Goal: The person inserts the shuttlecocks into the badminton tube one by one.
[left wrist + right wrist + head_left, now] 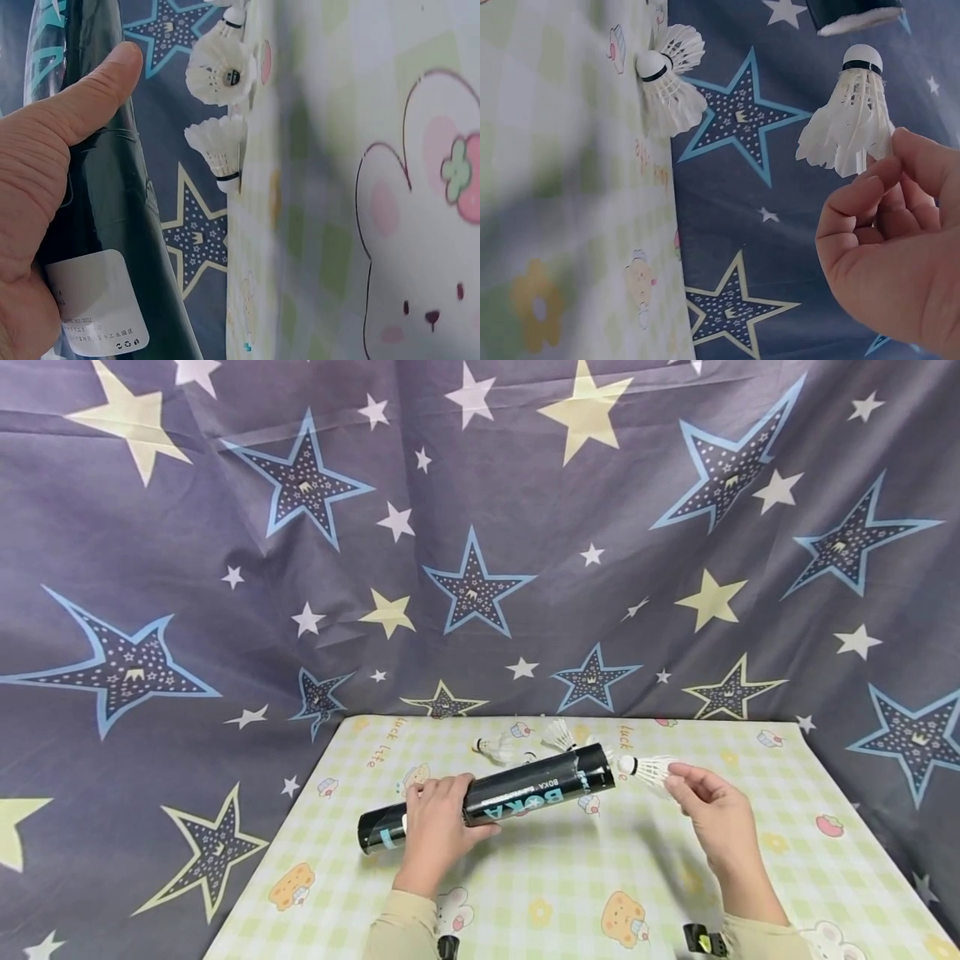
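Note:
My left hand point(441, 820) grips a black shuttlecock tube point(536, 789) with blue BOKA lettering, tilted so its right end is higher. In the left wrist view, the thumb lies along the tube point(105, 202) above a white label. By its feather skirt, my right hand point(716, 814) pinches a white shuttlecock point(648, 768). Its cork end points at the tube's right end, with a small gap between them. The right wrist view shows the held shuttlecock point(851, 112) just below the tube's rim point(859, 21). The tube's inside is hidden.
Behind the tube, several white shuttlecocks lie on the table, one at the left point(492, 747) and another point(558, 735) partly covered by the tube. A green-checked cloth point(540, 885) with cartoon prints covers the table. A grey star-patterned curtain point(480, 485) hangs behind.

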Available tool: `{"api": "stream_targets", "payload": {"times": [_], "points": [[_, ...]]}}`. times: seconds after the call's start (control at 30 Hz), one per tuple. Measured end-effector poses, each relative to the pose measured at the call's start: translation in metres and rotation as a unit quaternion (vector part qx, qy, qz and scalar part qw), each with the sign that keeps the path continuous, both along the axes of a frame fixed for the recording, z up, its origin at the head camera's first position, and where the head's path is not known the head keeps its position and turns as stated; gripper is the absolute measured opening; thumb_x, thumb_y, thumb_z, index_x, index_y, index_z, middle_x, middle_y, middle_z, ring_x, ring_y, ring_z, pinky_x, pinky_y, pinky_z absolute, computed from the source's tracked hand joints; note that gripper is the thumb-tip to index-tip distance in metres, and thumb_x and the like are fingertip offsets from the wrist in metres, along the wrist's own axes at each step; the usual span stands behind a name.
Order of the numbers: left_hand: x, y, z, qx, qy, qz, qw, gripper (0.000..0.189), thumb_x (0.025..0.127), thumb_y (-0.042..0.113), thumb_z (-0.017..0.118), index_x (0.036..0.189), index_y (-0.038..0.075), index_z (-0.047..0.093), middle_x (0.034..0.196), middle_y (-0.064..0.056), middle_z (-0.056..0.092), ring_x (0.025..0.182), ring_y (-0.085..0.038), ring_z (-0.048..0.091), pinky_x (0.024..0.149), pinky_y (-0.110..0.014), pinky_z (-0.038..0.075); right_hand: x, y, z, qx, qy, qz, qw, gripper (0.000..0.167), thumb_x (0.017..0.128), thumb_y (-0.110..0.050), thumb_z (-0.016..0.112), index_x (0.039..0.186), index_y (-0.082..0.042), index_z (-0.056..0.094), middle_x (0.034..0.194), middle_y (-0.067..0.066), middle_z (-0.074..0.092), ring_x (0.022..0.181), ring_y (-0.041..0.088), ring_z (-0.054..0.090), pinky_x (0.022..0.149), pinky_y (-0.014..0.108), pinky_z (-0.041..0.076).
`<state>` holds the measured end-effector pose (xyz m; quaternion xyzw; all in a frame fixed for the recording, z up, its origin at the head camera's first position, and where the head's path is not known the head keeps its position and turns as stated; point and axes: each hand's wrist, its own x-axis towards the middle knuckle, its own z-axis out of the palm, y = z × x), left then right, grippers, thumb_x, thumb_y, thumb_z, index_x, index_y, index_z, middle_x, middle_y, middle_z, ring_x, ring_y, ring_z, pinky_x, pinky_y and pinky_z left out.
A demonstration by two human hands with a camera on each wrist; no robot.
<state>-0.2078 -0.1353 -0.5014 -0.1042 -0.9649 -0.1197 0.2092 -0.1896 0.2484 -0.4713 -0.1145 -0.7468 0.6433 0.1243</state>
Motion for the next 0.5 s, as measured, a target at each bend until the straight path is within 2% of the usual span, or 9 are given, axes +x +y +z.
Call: {"api": "stream_targets", "payload": {"times": [0.1,0.2,0.37,0.5], "points": [[0.003,0.004,0.0,-0.002,0.005,0.0,1.0,0.093,0.064,0.066,0.096,0.139,0.02,0.066,0.129,-0.006,0.076,0.116,-0.032,0.065,0.105,-0.058,0.041,0.003,-0.006,0.001,0.02,0.015,0.008,0.9996,0.035,0.1,-0.021,0.077,0.128,-0.001,0.074,0.088,-0.025,0.073,0.082,-0.005,0.065,0.072,0.015,0.054],[0.006,0.007,0.0,-0.005,0.007,-0.004,1.0,0.093,0.063,0.067,0.095,0.139,0.021,0.066,0.13,-0.005,0.076,0.117,-0.031,0.066,0.107,-0.058,0.041,0.006,-0.012,0.0,0.045,0.026,0.034,0.9981,0.036,0.101,-0.021,0.076,0.129,0.002,0.072,0.09,-0.025,0.073,0.086,-0.006,0.067,0.075,0.014,0.055],[0.01,0.01,-0.003,0.002,0.004,-0.012,0.9999,0.093,0.062,0.066,0.096,0.139,0.022,0.067,0.13,-0.005,0.075,0.118,-0.031,0.065,0.109,-0.058,0.041,0.011,-0.021,-0.003,0.083,0.051,0.086,0.9915,0.028,0.101,-0.017,0.075,0.123,0.001,0.075,0.091,-0.016,0.076,0.085,-0.003,0.069,0.076,0.015,0.057],[0.012,0.01,-0.009,0.003,0.001,-0.015,0.9999,0.094,0.061,0.066,0.096,0.139,0.022,0.067,0.13,-0.005,0.075,0.118,-0.031,0.065,0.107,-0.057,0.042,0.012,-0.027,-0.005,0.099,0.072,0.112,0.9862,0.021,0.101,-0.013,0.075,0.118,-0.001,0.077,0.089,-0.009,0.077,0.082,0.001,0.069,0.074,0.018,0.057]]}}
